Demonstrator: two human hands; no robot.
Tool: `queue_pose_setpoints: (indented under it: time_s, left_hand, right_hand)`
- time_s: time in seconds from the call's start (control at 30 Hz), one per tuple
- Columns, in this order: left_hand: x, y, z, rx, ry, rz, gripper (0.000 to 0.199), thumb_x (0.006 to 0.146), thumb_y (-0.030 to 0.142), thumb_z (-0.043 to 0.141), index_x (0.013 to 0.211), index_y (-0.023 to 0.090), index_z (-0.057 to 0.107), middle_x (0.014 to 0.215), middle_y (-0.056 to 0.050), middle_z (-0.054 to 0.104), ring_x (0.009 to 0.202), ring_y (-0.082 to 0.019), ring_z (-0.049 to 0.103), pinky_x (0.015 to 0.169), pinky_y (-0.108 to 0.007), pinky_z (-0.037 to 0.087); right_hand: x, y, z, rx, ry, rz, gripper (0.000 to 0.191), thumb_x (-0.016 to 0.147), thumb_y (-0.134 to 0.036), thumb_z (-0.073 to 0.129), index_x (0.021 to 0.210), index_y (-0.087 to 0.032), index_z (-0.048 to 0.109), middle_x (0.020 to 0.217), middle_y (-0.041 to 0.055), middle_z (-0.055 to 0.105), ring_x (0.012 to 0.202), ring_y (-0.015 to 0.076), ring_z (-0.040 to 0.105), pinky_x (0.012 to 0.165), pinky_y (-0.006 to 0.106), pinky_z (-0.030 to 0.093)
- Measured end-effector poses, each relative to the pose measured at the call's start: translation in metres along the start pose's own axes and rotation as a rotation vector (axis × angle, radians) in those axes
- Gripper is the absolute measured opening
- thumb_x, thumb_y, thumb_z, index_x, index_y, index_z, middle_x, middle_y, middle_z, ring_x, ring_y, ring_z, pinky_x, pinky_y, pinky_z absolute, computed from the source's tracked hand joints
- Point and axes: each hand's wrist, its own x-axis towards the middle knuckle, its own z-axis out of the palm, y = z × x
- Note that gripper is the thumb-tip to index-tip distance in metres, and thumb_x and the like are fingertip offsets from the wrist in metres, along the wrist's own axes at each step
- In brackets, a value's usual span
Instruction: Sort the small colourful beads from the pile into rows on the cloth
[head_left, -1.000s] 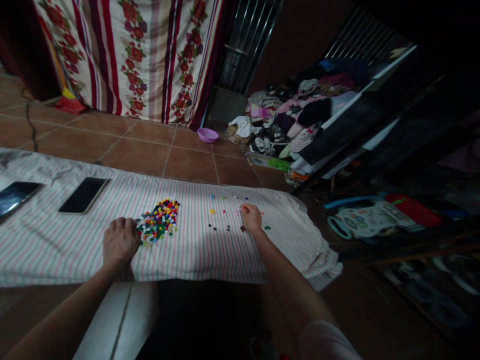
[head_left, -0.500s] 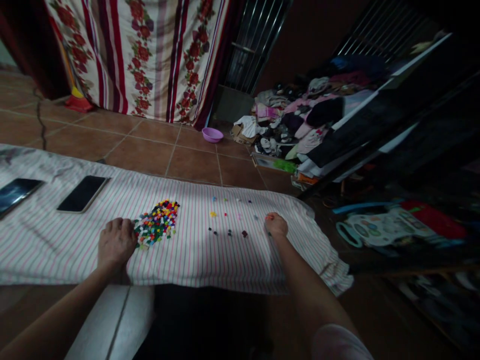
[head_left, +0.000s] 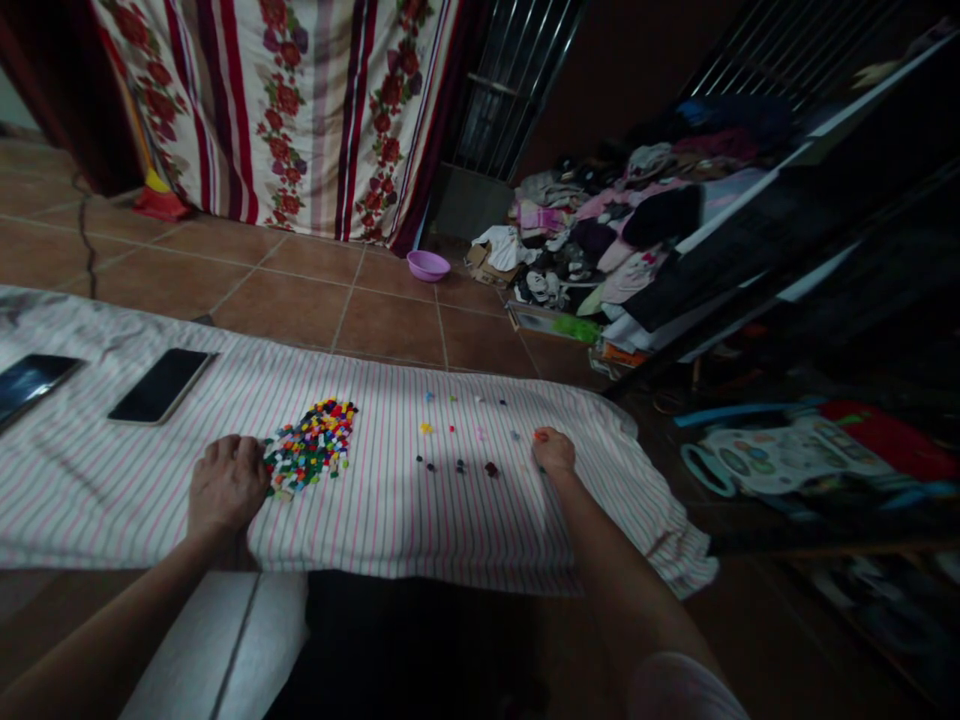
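The pile of small coloured pieces (head_left: 311, 450) lay immediately right of the left hand (head_left: 227, 483), the nearer hand, its long axis slanting away and rightward. That hand rested palm-down against the pile's edge; whether it gripped anything could not be determined. The right hand (head_left: 555, 452) was positioned well right of the pile, beyond the small sorted groups (head_left: 491, 469), fingers bent at an orange-red piece (head_left: 540, 436); grip not verifiable. Striped cloth (head_left: 375, 520) formed the surface. Beyond stood a purple basin (head_left: 428, 266) on tiled floor (head_left: 300, 305).
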Motion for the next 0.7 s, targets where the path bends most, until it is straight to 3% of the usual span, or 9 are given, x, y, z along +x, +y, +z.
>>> queue_pose_setpoints:
  time_s: [0.13,0.43,0.7]
  left_hand:
    - [0.000,0.001,-0.001,0.120,-0.017,0.018,0.031,0.092,0.029,0.033,0.099,0.014,0.059,0.101,-0.015,0.059,0.099,-0.029,0.052,0.080,-0.038,0.040]
    - [-0.001,0.004,-0.004,0.126,0.007,0.009,0.029,0.093,0.029,0.034,0.099,0.014,0.058,0.100,-0.013,0.058,0.096,-0.028,0.051,0.078,-0.037,0.040]
    - [-0.003,0.003,-0.005,0.119,0.041,0.027,0.028,0.094,0.028,0.035,0.097,0.013,0.058,0.100,-0.015,0.058,0.096,-0.030,0.051,0.076,-0.038,0.039]
  right_hand:
    - [0.001,0.000,0.000,0.001,0.001,0.002,0.028,0.083,-0.012,0.054,0.103,-0.014,0.074,0.095,0.0120,0.072,0.091,0.0195,0.066,0.080,0.025,0.046]
    - [0.000,-0.003,-0.005,0.041,0.001,-0.005,0.026,0.081,-0.013,0.056,0.099,-0.016,0.075,0.089,0.0087,0.072,0.085,0.0178,0.066,0.078,0.024,0.046]
    - [-0.004,-0.003,-0.016,0.103,0.052,0.027,0.035,0.080,-0.013,0.049,0.104,-0.014,0.074,0.093,0.0129,0.071,0.090,0.0232,0.066,0.081,0.031,0.048]
